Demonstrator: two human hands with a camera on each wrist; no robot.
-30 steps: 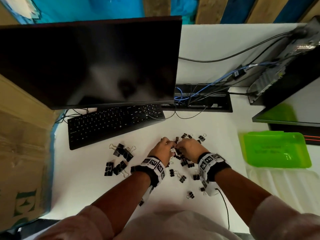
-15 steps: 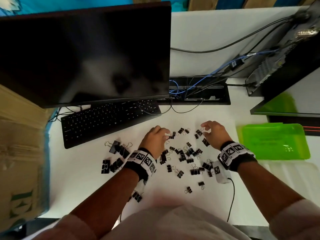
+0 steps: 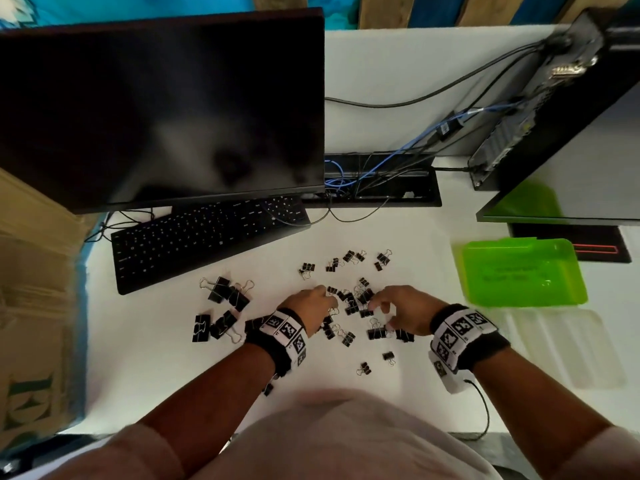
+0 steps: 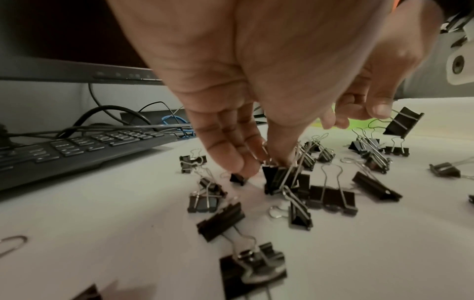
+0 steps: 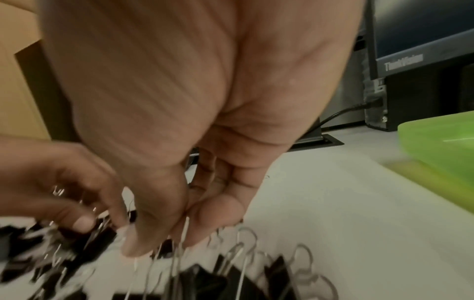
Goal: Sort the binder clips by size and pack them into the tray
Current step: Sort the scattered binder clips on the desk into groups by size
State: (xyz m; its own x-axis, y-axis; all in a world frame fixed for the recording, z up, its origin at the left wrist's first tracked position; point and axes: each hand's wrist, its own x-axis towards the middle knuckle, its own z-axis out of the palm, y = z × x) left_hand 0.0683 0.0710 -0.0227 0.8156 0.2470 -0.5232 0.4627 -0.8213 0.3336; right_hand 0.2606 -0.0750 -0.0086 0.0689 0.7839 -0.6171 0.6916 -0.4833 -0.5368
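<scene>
Several small black binder clips (image 3: 353,301) lie scattered on the white desk (image 3: 145,358), and larger clips (image 3: 225,292) sit in a group to the left. My left hand (image 3: 323,292) reaches down into the pile, thumb and fingers pinching the wire handles of one clip (image 4: 277,176). Just right of it, my right hand (image 3: 375,306) pinches the wire handle of another clip (image 4: 402,123), which hangs lifted and tilted. The right wrist view is blurred but shows the thumb (image 5: 133,243) and a finger closed on thin wire. The green tray (image 3: 519,278) lies at the right with nothing visible inside.
A black keyboard (image 3: 207,237) and a dark monitor (image 3: 159,109) stand behind the clips. A second monitor (image 3: 571,188) rises behind the tray, and a clear plastic lid (image 3: 554,344) lies in front of it. A cardboard box (image 3: 34,306) borders the desk's left edge.
Half a second ago my hands were apart, the right one out at the far right clips. Both have come back together over the middle of the pile.
</scene>
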